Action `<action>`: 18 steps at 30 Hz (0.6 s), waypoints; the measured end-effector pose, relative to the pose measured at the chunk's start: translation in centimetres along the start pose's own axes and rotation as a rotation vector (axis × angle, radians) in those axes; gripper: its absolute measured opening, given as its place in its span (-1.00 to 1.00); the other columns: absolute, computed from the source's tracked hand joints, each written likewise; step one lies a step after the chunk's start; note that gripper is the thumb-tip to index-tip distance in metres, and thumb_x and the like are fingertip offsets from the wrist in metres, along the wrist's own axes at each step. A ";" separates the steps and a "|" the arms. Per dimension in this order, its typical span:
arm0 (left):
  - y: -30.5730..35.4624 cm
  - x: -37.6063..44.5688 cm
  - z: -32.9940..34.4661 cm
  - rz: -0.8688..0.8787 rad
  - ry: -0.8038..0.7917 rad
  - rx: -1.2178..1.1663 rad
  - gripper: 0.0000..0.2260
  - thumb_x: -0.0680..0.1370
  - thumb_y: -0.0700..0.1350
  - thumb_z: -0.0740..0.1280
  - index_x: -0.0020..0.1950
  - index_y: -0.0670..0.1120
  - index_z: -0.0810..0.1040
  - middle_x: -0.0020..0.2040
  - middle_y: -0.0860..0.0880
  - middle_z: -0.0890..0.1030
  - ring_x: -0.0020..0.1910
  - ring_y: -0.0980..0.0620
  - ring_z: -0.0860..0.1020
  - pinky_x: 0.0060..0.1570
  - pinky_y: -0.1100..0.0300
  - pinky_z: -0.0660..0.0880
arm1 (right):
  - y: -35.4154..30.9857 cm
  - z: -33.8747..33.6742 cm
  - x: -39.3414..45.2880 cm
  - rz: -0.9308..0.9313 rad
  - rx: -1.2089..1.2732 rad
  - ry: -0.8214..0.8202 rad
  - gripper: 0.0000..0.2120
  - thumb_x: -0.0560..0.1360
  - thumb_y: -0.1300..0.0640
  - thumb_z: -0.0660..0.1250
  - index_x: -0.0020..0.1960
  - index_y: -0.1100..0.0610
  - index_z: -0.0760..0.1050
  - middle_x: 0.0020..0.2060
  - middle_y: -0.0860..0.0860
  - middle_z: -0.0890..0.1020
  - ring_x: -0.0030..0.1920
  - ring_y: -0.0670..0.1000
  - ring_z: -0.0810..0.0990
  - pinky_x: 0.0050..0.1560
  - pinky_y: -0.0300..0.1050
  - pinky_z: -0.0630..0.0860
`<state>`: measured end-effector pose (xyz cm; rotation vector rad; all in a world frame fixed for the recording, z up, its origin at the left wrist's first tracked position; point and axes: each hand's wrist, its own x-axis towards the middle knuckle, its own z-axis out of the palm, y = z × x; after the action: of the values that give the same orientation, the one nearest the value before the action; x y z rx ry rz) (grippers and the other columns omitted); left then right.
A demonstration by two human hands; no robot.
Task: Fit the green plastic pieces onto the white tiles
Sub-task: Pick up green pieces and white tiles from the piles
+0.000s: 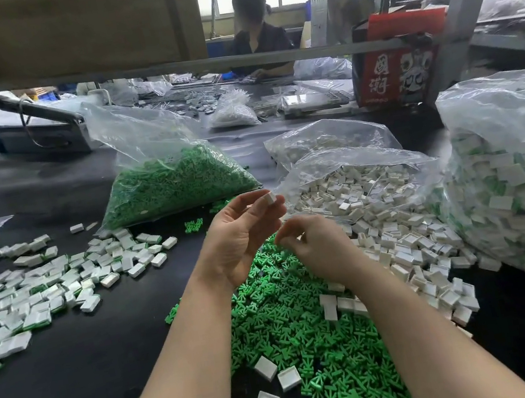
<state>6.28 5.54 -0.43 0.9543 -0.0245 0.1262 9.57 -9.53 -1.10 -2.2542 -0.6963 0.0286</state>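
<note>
White, one tile (270, 197) is pinched in the left hand (242, 233); the right hand (314, 245) is curled, its contents hidden. Four clear bags are counted on the black bench (74, 369), green pieces (294, 315) uncountable.

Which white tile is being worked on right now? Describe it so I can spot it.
Start at the clear bag of green pieces behind the hands. Just below its right corner, the raised left hand pinches one white tile at its fingertips. It alone is held in the air.

The black table (74, 369) carries a loose heap of green pieces (294, 315). Left of the heap lie finished tiles (36, 288); right, white tiles (401, 245); behind, 1 bag of green pieces (175, 185).
</note>
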 end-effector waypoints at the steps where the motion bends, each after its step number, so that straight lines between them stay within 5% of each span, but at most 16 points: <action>1: 0.0 0.0 0.0 -0.001 -0.005 -0.014 -0.74 0.43 -0.20 0.42 0.11 -0.18 0.59 0.04 -0.21 0.68 -0.03 -0.07 0.68 -0.13 0.16 0.61 | 0.0 -0.1 0.0 0.014 0.091 0.026 -0.91 0.57 0.17 0.33 -0.05 0.04 0.60 -0.15 -0.02 0.68 -0.26 -0.06 0.58 -0.12 -0.10 0.57; 5: -0.1 0.0 -0.1 -0.004 0.018 -0.033 -0.75 0.44 -0.21 0.43 0.11 -0.18 0.58 0.05 -0.22 0.68 -0.03 -0.09 0.68 -0.14 0.16 0.61 | -0.2 -0.9 -0.2 0.037 0.466 0.169 -0.87 0.58 0.26 0.30 -0.07 0.08 0.57 -0.20 0.09 0.67 -0.27 0.07 0.57 -0.21 0.02 0.56; 7: -0.1 0.1 -0.1 -0.005 0.046 -0.031 -0.75 0.45 -0.21 0.43 0.12 -0.19 0.57 0.04 -0.22 0.67 -0.04 -0.10 0.68 -0.14 0.15 0.61 | -0.3 -1.5 -0.2 0.042 0.661 0.231 -0.88 0.56 0.29 0.31 -0.02 0.14 0.60 -0.21 0.07 0.68 -0.28 -0.07 0.59 -0.27 -0.21 0.53; 13: 0.0 0.1 0.2 -0.028 0.125 0.015 -0.76 0.43 -0.21 0.42 0.09 -0.18 0.63 -0.12 -0.09 0.67 -0.18 0.01 0.68 -0.23 0.21 0.60 | 0.2 -2.1 0.0 0.098 1.057 0.190 -0.89 0.51 0.30 0.36 0.01 0.17 0.59 -0.19 0.10 0.69 -0.26 -0.05 0.50 -0.26 -0.20 0.39; 18: -0.1 -0.1 0.7 -0.012 0.071 0.012 -0.79 0.44 -0.25 0.39 0.06 -0.19 0.61 -0.08 -0.18 0.68 -0.06 -0.15 0.68 -0.11 0.11 0.63 | 0.3 -2.3 0.1 0.117 1.285 0.153 -0.88 0.44 0.29 0.40 -0.03 0.18 0.62 -0.22 0.08 0.69 -0.29 -0.06 0.57 -0.35 -0.28 0.48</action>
<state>6.26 4.87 -0.10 0.9612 0.0474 0.1491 10.32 -11.17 0.36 -1.0339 -0.2847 0.2737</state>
